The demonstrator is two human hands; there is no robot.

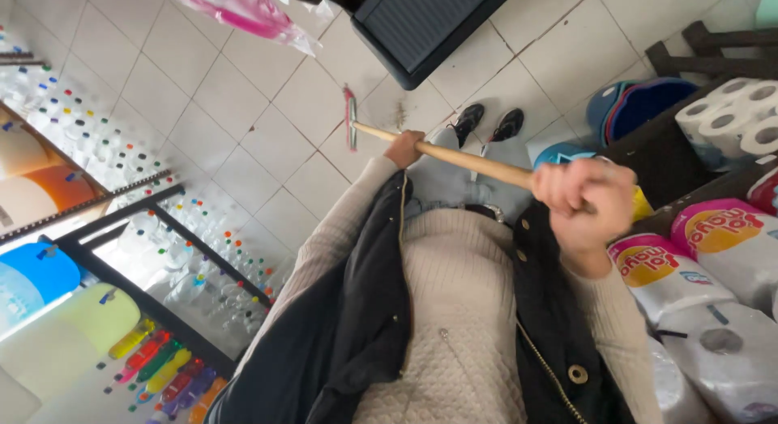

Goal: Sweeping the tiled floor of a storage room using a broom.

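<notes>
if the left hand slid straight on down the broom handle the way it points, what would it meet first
Probably the broom head on the tiled floor; the wooden handle beyond the left hand looks free, though depth is unclear.

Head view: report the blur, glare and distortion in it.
Head view: the right hand near the lens is motion-blurred, while the left hand lower on the wooden broom handle looks sharper; the bottle shelves at left are washed out by bright glare; wide-angle distortion bends the tiled floor lines; the light is even, with soft shadows.

Pale wooden broom handle showing tan — pink bristles; cream knit sweater under black vest; white tiled floor gleaming.
</notes>
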